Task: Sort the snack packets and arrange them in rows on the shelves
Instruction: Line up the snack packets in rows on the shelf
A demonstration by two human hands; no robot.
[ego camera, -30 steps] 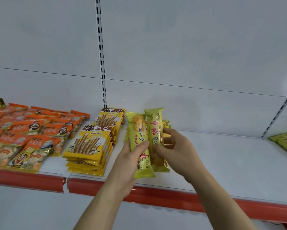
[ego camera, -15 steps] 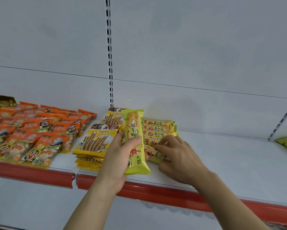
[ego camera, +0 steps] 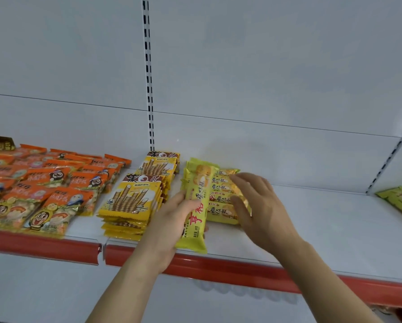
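While the white shelf point(ego camera: 323, 231) with its red front lip stretches across the view below a white back panel point(ego camera: 265, 66) with a slotted upright, the snack packets lie on it in groups. At the far left, orange packets point(ego camera: 44, 183) with cartoon faces spread in overlapping rows from the lip back to the panel. Just beside them, two stacks of yellow wafer-roll packets point(ego camera: 132, 197) lie one behind the other, the nearer stack reaching close to the lip. Right of these, a pile of yellow biscuit packets point(ego camera: 221, 206) lies crosswise on the shelf. Well apart, at the right edge, green-yellow packets point(ego camera: 400, 201) are partly cut off by the frame.

The left hand point(ego camera: 169, 224) holds a long yellow packet point(ego camera: 196, 206) lengthwise, front to back; its grip is curled round the packet's left side, the thumb lying over the top face. That packet lies just beside the left edge of the crosswise pile, and appears to rest on the shelf, though the hand hides its underside. The right hand point(ego camera: 260, 206) hangs over the pile with fingers spread and nearly straight, its grip holding nothing; whether the fingertips touch the pile cannot be told.
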